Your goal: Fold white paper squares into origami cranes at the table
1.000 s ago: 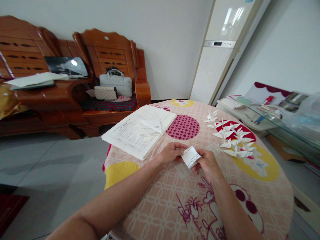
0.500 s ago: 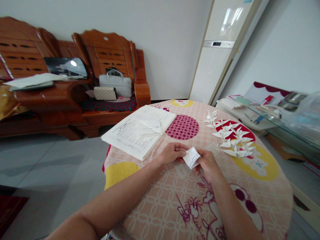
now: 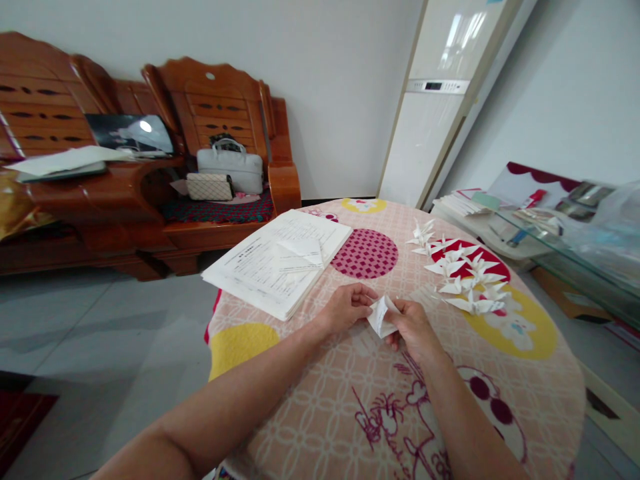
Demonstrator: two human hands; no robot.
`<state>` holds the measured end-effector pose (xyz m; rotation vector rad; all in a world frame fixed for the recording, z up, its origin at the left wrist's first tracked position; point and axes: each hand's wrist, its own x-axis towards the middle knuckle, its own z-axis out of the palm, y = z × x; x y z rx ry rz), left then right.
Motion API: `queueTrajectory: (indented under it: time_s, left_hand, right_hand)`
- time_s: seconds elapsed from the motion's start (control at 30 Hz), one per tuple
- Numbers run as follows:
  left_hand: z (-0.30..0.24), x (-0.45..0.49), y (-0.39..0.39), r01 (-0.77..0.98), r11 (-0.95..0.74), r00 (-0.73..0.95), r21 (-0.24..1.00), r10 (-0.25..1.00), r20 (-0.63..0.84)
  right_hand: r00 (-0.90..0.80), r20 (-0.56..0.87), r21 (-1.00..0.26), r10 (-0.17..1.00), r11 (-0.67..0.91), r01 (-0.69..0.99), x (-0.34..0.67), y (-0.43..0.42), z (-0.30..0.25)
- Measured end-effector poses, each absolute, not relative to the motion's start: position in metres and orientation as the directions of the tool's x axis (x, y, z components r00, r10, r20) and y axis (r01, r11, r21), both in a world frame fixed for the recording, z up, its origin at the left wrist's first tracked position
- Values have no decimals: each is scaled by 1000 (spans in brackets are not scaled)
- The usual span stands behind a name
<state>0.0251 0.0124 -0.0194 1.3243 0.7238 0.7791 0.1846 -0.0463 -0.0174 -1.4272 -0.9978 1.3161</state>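
Note:
Between my hands is a small folded square of white paper point(image 3: 379, 321), one flap lifted so that its inner side shows. My left hand point(image 3: 349, 308) pinches the paper's left corner between thumb and fingers. On the other side, my right hand point(image 3: 411, 325) grips the right edge, its thumb at the raised flap and some fingers hidden behind. Several folded white paper cranes point(image 3: 471, 283) stand in a cluster to the right of my hands. To the left lies a stack of printed sheets point(image 3: 260, 267), with a folded piece of paper point(image 3: 303, 252) on top.
A patterned cloth covers the round table point(image 3: 310, 413). At right stands a glass-topped shelf point(image 3: 555, 247) with papers and a plastic bag. Behind to the left, a wooden chair point(image 3: 210, 100) holds a grey handbag point(image 3: 235, 170) and a small quilted purse point(image 3: 207, 187).
The paper's front flap, flat with print showing before, is now lifted open into a peak. Both hands stay in nearly the same place, still holding the paper.

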Motion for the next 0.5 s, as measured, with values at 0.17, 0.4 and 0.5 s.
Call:
queueTrajectory:
  time_s: [0.17,0.4,0.5]
  left_hand:
    - [-12,24,8,-183,265,572,947,812,-117]
    - [-9,23,6,-216,412,608,885,767,-208]
    - [-11,23,8,-240,372,589,896,790,-170]
  right_hand:
    - [55,-260,-963,964,-255,-87,187,-47,-17]
    - [72,-205,-971,976,-194,-136,185,-47,-13]
    - [40,-212,-970,976,-206,-127,184,-47,-13]
